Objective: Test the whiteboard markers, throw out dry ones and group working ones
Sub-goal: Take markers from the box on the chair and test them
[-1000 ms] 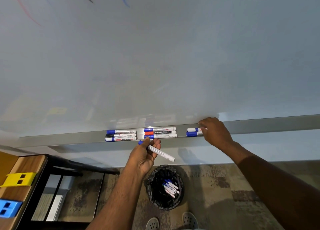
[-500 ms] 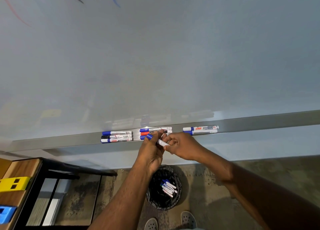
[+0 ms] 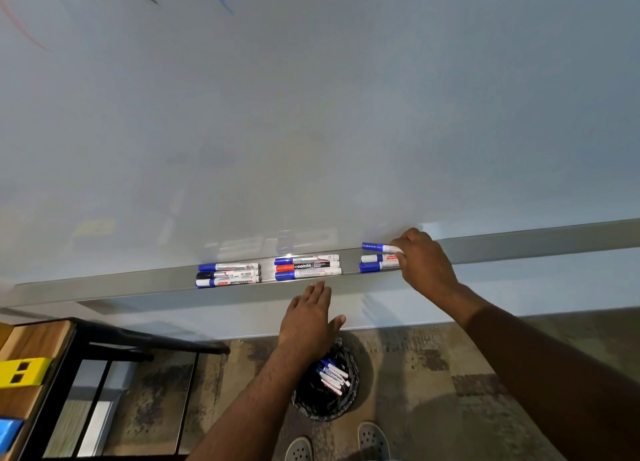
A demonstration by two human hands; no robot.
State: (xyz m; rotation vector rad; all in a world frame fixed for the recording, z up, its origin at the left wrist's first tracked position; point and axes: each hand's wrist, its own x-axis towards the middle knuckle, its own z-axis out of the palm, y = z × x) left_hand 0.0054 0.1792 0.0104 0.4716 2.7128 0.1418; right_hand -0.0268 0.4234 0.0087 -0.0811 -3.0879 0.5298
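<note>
My right hand [image 3: 424, 264] grips a blue-capped marker [image 3: 375, 247] just above the right end of the grey marker ledge [image 3: 138, 282], over two more blue-capped markers [image 3: 372, 263] lying there. My left hand [image 3: 310, 318] hovers below the ledge, holding nothing, fingers spread. Three markers, two blue-capped and one black-capped [image 3: 228, 274], lie at the left of the ledge. Another group, two blue and one red [image 3: 307, 267], lies in the middle. A black-lined waste bin [image 3: 311, 408] on the floor holds several discarded markers [image 3: 332, 377].
The whiteboard [image 3: 311, 114] fills the upper view, with red, black and blue strokes at its top left. A black-framed wooden table [image 3: 34, 342] with a yellow block [image 3: 22, 372] and a blue block [image 3: 8, 431] stands at the lower left. My shoes [image 3: 372, 440] are near the bin.
The marker passed from my left hand to my right, which carried it rightward to the pair of blue markers on the ledge. My left hand opened and dropped below the ledge.
</note>
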